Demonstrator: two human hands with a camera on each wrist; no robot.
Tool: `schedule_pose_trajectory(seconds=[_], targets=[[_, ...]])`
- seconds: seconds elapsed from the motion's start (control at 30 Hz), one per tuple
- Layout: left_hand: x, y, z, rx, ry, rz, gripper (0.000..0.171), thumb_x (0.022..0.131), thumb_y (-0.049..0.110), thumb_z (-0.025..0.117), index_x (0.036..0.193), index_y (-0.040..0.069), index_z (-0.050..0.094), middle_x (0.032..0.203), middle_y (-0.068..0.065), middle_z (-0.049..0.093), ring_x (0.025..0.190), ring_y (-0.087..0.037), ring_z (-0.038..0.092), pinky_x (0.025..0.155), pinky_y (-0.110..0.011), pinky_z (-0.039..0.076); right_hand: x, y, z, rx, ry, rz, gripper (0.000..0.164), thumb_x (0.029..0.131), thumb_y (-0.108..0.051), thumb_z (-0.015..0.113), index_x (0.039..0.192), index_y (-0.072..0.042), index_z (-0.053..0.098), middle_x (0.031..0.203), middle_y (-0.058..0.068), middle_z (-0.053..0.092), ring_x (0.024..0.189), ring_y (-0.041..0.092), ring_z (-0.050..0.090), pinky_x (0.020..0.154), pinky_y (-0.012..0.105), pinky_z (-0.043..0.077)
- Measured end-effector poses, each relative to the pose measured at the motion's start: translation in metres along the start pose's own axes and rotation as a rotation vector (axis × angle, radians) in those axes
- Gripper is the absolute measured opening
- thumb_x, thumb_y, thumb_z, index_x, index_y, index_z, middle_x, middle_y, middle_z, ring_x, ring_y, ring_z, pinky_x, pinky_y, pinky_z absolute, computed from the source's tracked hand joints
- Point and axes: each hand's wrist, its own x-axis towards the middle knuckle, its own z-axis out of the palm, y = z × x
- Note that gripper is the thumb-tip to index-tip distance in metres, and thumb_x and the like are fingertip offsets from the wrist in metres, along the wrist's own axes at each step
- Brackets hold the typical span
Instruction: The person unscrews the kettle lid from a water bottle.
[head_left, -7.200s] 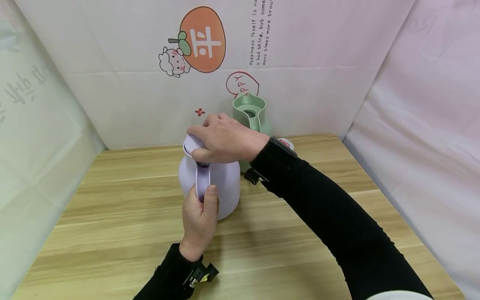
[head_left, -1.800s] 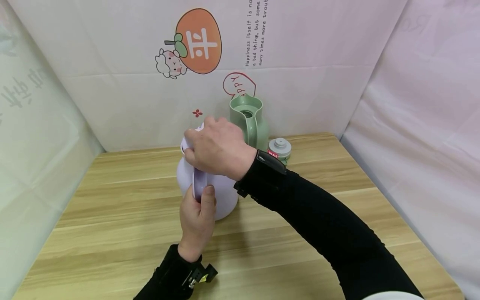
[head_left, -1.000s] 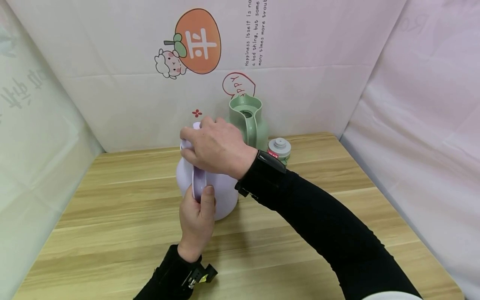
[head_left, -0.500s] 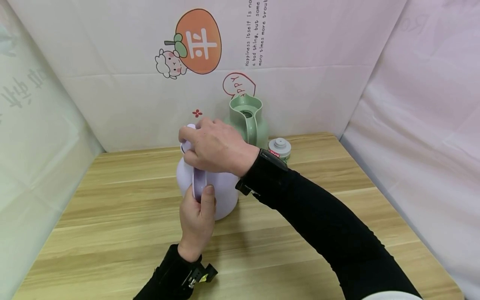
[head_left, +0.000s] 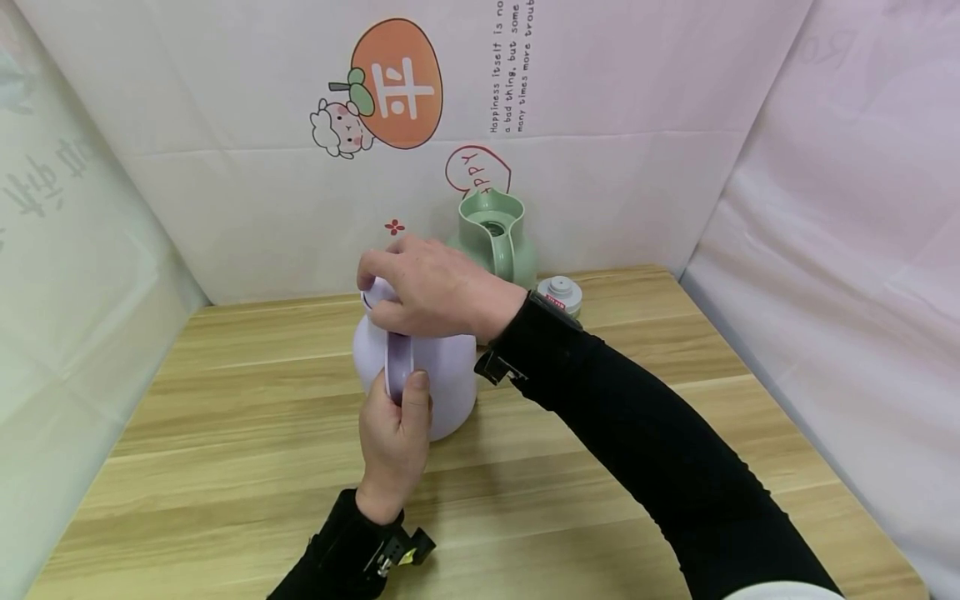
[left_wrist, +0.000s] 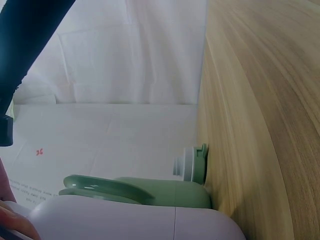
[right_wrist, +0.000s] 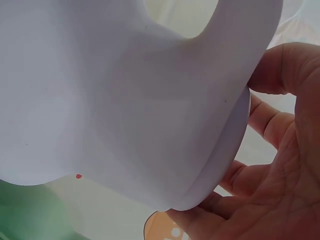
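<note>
A lilac vacuum jug stands upright on the wooden table, and its body also fills much of the right wrist view. My left hand grips the jug's handle, thumb along its right side. Over the jug's mouth, my right hand holds the lilac lid with fingers and thumb curled round its edge. The right wrist view has the lid seated at the neck, the thumb beside the handle and the fingertips along the lid's far side. Most of the lid's top is hidden under the hand.
Close behind the lilac jug is a green jug with its mouth uncovered. A grey and green stopper with a red label sits on the table to its right. Printed white cloth walls enclose the back and sides.
My right hand has turned on the lid over the last second, the wrist shifting slightly right and up. The lid edge showing past the fingers has moved left. My left hand stays on the handle.
</note>
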Motion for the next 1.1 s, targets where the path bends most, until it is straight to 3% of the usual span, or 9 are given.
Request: schedule_pose_trajectory(seconds=[0.2, 0.37, 0.47, 0.57, 0.67, 0.77, 0.87, 1.1], targets=[[0.0, 0.001, 0.0, -0.004, -0.004, -0.01, 0.02, 0.107, 0.01, 0.055, 0.088, 0.004, 0.052, 0.062, -0.001, 0.047, 0.053, -0.008, 0.044, 0.047, -0.025, 0.037, 0.0, 0.004, -0.001, 0.063, -0.007, -0.033, 0.03, 0.092, -0.02, 0.059, 0.121, -0.022, 0.066, 0.133, 0.002, 0.062, 0.115, 0.018, 0.054, 0.087, 0.031, 0.048], [0.0, 0.001, 0.0, 0.005, -0.002, -0.01, 0.02, 0.107, 0.012, 0.056, 0.089, 0.004, 0.053, 0.062, 0.0, 0.048, 0.053, -0.008, 0.044, 0.047, -0.025, 0.037, 0.001, 0.003, 0.0, 0.074, 0.026, -0.022, 0.033, 0.094, -0.024, 0.061, 0.126, -0.016, 0.063, 0.126, 0.003, 0.064, 0.107, 0.017, 0.057, 0.087, 0.03, 0.048], [0.0, 0.0, 0.0, 0.008, 0.001, -0.009, 0.02, 0.107, 0.012, 0.056, 0.089, 0.004, 0.053, 0.062, 0.0, 0.048, 0.053, -0.008, 0.044, 0.047, -0.025, 0.037, 0.001, -0.002, 0.001, 0.019, 0.079, 0.049, 0.044, 0.098, -0.039, 0.063, 0.134, -0.013, 0.058, 0.119, 0.004, 0.065, 0.099, 0.017, 0.061, 0.082, 0.03, 0.05], [0.0, -0.001, 0.0, 0.006, 0.003, -0.001, 0.021, 0.107, 0.012, 0.056, 0.088, 0.004, 0.053, 0.061, -0.001, 0.047, 0.053, -0.008, 0.043, 0.047, -0.025, 0.037, 0.002, -0.01, 0.003, -0.096, 0.111, 0.178, 0.062, 0.099, -0.061, 0.059, 0.138, -0.013, 0.055, 0.113, 0.004, 0.065, 0.095, 0.018, 0.062, 0.073, 0.032, 0.051], [-0.001, -0.001, 0.0, -0.003, -0.002, 0.003, 0.022, 0.108, 0.014, 0.055, 0.089, 0.004, 0.052, 0.062, -0.002, 0.047, 0.052, -0.008, 0.043, 0.046, -0.025, 0.036, 0.002, -0.018, 0.005, -0.187, 0.109, 0.303, 0.069, 0.095, -0.076, 0.053, 0.128, -0.016, 0.06, 0.101, 0.004, 0.064, 0.086, 0.02, 0.062, 0.064, 0.035, 0.05], [0.0, 0.0, 0.0, -0.008, -0.008, 0.004, 0.023, 0.109, 0.016, 0.054, 0.089, 0.003, 0.052, 0.063, -0.001, 0.047, 0.053, -0.008, 0.043, 0.047, -0.025, 0.036, 0.003, -0.022, 0.008, -0.23, 0.103, 0.367, 0.067, 0.093, -0.081, 0.05, 0.108, -0.017, 0.062, 0.087, 0.004, 0.059, 0.076, 0.022, 0.059, 0.056, 0.035, 0.049], [0.0, 0.0, 0.0, -0.013, -0.012, 0.001, 0.024, 0.109, 0.016, 0.053, 0.09, 0.003, 0.052, 0.064, -0.001, 0.048, 0.054, -0.008, 0.044, 0.047, -0.025, 0.037, 0.003, -0.022, 0.011, -0.248, 0.103, 0.373, 0.061, 0.095, -0.078, 0.051, 0.096, -0.018, 0.061, 0.081, 0.005, 0.056, 0.073, 0.022, 0.057, 0.054, 0.035, 0.047], [0.001, -0.002, 0.0, -0.02, -0.024, 0.011, 0.024, 0.109, 0.016, 0.052, 0.09, 0.003, 0.052, 0.063, -0.001, 0.047, 0.053, -0.008, 0.044, 0.046, -0.025, 0.037, 0.002, -0.018, 0.012, -0.284, 0.094, 0.321, 0.058, 0.099, -0.073, 0.049, 0.093, -0.016, 0.063, 0.082, 0.006, 0.058, 0.078, 0.023, 0.055, 0.058, 0.036, 0.048]])
